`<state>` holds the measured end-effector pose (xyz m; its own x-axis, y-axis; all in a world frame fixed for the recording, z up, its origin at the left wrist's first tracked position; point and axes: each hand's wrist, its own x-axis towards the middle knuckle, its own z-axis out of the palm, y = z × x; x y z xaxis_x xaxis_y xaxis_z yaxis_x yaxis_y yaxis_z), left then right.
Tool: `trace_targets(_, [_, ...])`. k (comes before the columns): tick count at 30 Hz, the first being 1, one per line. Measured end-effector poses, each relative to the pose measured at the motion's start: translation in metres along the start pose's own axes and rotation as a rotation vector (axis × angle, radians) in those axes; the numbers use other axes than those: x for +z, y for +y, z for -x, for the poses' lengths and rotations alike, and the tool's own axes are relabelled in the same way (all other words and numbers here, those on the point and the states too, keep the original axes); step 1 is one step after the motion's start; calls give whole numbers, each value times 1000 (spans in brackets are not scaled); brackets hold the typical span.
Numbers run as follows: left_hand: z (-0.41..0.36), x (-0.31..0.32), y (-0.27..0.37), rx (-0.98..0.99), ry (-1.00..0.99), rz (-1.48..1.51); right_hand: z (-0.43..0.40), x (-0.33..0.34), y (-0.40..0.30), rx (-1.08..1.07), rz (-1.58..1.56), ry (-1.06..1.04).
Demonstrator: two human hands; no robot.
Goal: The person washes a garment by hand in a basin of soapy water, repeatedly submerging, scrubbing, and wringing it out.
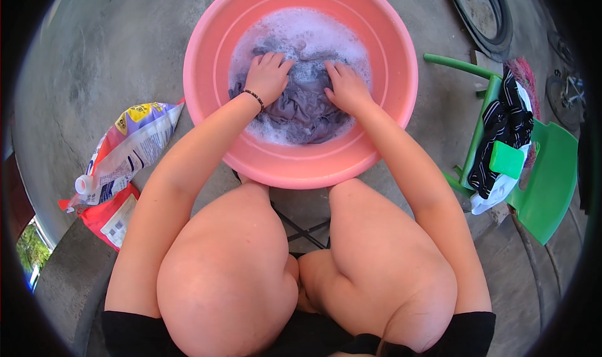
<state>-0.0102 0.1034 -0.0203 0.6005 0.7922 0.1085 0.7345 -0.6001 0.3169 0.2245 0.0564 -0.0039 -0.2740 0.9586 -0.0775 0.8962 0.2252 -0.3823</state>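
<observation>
A pink plastic basin (301, 166) stands before my knees with foamy, soapy water (324, 30) inside. Bunched up in the suds is a wet grey garment (305, 107). My left hand (267, 78), with a dark beaded bracelet (254, 98) at the wrist, lies on the cloth's left part. On its right part rests my right hand (347, 86), fingers bent and thumb apart. Both palms face down and touch the cloth. Whether the fingers pinch any fabric is hidden.
To the left lie a spouted plastic detergent pouch (136, 143) and a red bag (110, 216). At right, a green plastic chair (548, 173) holds black-and-white clothes (501, 126) and a green soap bar (507, 160). Rubber tyres (501, 32) lie beyond, and a bicycle (566, 98).
</observation>
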Motion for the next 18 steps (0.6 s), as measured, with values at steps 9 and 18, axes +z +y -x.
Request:
trace_targets(9, [-16, 3, -7, -654, -283, 932, -28, -27, -43, 434, -1090, 27])
trace_targets(18, [-49, -82, 100, -1181, 85, 2051, -41, -79, -75, 88, -290, 362])
